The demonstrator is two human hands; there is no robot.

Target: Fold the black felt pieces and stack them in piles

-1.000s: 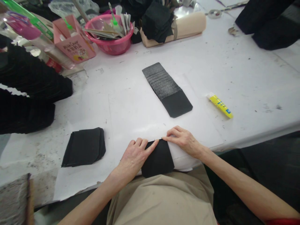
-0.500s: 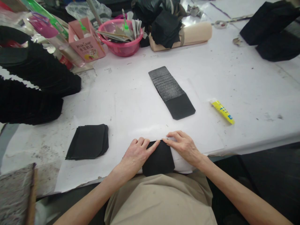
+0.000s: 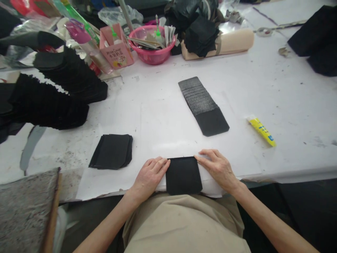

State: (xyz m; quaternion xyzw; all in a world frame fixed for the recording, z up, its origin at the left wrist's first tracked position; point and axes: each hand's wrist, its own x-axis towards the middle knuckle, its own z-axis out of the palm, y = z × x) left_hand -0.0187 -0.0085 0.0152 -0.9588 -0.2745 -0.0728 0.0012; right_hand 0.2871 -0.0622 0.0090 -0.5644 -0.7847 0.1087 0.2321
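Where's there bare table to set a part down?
Bare: between the square black stack and the fanned black pieces; also right of the yellow tube, bar small marks. Crowded: far side, with the pink box, pink basin and peach roll in a row; near edge, where the left hand and right hand touch the black piece.

The counter point(image 3: 297, 147) bears a white, speckled covering point(image 3: 158, 119) that reflects soft light, its front edge point(image 3: 295, 179) bordering a dark area point(image 3: 313, 207) at right.
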